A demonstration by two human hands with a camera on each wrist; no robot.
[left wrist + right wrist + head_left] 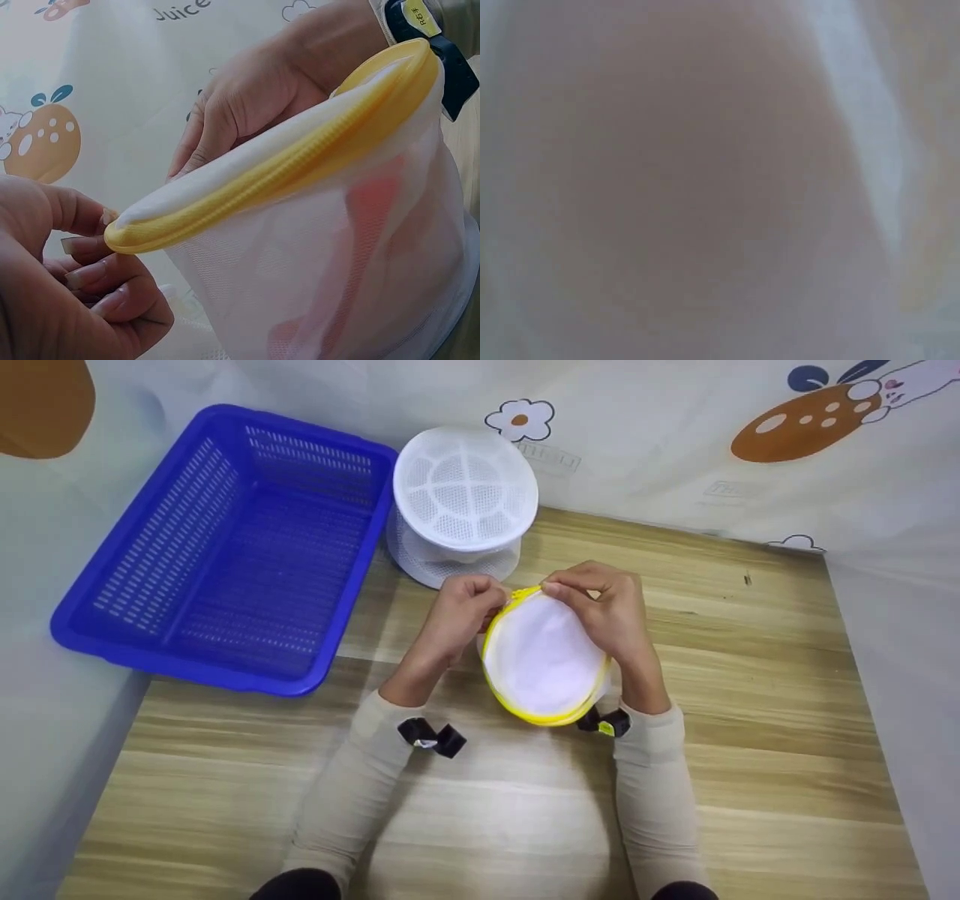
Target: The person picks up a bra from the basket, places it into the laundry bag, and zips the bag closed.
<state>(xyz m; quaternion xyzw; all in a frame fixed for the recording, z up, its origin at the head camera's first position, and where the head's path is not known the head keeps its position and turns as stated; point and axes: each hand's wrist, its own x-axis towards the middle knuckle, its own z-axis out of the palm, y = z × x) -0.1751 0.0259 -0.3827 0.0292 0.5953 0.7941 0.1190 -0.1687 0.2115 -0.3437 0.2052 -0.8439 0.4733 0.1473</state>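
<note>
A white mesh laundry bag [546, 660] with a yellow zipped rim is between both hands, its round white top facing up. At the far left of the rim, my left hand [466, 611] pinches the yellow edge with thumb and fingertips. Close beside it, my right hand [606, 604] pinches the rim between thumb and fingers. From the side, the left wrist view shows the yellow zipper [277, 169] and something red [367, 202] through the bag's mesh. The right wrist view is too blurred and close to make out the hand.
A blue plastic basket [345, 607] with slotted walls stands at the left. Behind the hands, against the printed wall sheet, is a white mesh cylinder [465, 491] with a round top and a wider base. All rests on a wood-grain table [765, 720].
</note>
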